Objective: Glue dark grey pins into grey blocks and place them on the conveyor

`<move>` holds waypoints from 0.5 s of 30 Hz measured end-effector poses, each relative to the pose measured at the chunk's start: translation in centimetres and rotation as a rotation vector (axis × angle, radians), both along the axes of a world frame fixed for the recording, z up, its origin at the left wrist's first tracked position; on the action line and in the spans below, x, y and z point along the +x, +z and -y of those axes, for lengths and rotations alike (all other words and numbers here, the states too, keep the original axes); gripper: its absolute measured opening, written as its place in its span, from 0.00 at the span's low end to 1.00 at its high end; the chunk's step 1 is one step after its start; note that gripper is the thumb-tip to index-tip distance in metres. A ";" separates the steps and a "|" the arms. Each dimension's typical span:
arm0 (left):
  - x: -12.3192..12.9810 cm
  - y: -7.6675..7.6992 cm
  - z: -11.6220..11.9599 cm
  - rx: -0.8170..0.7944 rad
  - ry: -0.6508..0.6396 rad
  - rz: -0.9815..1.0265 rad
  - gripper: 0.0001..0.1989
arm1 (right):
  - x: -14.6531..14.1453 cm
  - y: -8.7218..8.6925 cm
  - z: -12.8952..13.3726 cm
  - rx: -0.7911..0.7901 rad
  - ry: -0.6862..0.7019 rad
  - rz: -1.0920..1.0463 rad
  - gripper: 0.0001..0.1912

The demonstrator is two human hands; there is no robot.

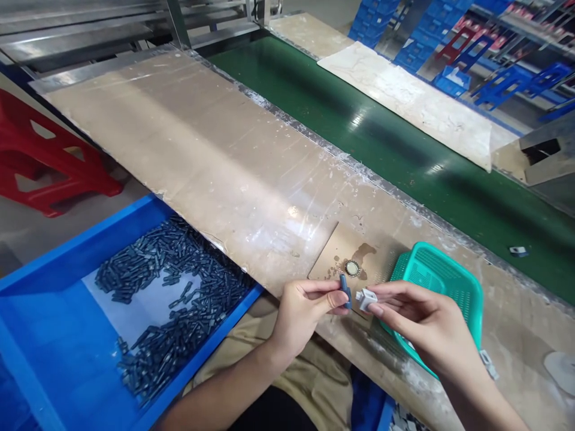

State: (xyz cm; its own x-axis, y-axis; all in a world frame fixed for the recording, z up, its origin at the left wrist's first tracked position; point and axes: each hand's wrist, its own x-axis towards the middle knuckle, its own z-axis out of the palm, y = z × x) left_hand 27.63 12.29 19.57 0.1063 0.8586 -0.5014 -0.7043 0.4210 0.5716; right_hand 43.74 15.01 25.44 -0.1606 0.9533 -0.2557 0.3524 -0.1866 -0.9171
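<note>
Between thumb and fingers, my left hand (303,314) pinches a small dark blue-grey plastic part (345,291) with a round stem pointing up. Close to its right, my right hand (424,311) grips a small white plastic housing (367,299) with a squarish opening. The two pieces are near each other, with a narrow gap between them. Just beyond them a round, shallow cap-like dish (353,268) rests on a stained cardboard sheet (332,254). Behind my right hand stands a green plastic basket (471,293), its contents mostly hidden.
A blue bin (58,353) at the left holds many dark parts (179,335). Past the worktable (215,167) runs a green conveyor belt (305,102), carrying a small white-and-dark piece (518,251). Another white piece (489,364) lies beside the basket. A red stool (49,158) stands at left.
</note>
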 end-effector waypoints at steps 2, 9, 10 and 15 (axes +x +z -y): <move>0.0 0.1 0.1 0.034 -0.032 -0.035 0.20 | -0.1 0.0 0.1 0.000 0.013 0.000 0.09; -0.3 0.0 0.0 0.292 -0.023 -0.420 0.09 | -0.1 -0.2 0.2 -0.040 0.076 0.036 0.09; -0.3 -0.1 0.0 0.317 -0.029 -0.449 0.08 | -0.1 -0.3 0.1 -0.050 0.074 0.026 0.09; -0.4 -0.1 -0.3 0.352 0.002 -0.546 0.06 | -0.7 -0.9 -0.6 -0.086 0.077 -0.007 0.14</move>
State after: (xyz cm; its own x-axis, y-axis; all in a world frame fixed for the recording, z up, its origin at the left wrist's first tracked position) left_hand 27.22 12.63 19.49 -0.0862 0.9815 -0.1712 -0.2741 0.1419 0.9512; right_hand 43.06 15.62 24.57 -0.2347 0.9126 -0.3349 0.3625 -0.2375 -0.9012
